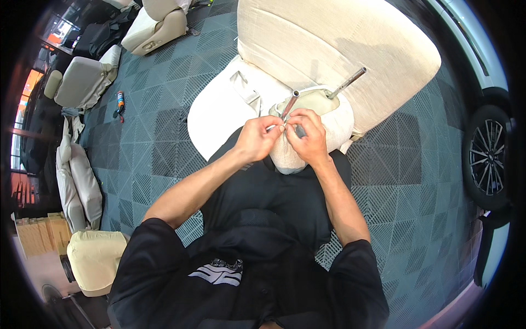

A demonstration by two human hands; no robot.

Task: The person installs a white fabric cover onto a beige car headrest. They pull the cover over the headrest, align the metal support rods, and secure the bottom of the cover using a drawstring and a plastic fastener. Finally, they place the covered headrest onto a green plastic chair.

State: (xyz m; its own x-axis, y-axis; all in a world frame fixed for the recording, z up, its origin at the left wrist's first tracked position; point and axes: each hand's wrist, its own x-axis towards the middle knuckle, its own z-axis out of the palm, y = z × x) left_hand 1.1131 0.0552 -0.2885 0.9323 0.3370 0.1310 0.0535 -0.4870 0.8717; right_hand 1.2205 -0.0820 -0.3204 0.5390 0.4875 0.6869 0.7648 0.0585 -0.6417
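A beige fabric headrest (338, 124) rests at my lap with its underside up. Two metal posts stick out of it: the near post (291, 102) and the far post (350, 80). Beside the base of the near post, my left hand (259, 138) is closed in a pinch on the edge of the headrest's cover (287, 156). Right against it, my right hand (308, 138) pinches the same cover edge with thumb and forefinger. Fingertips of both hands nearly meet, and they hide the exact spot they grip.
Ahead of me stands a beige car seat with its backrest (339, 41) and white cushion (219, 109). More seat parts (85, 82) lie along the left. An orange-and-blue bottle (120, 100) is on the tiled floor. At right is a car wheel (487, 149).
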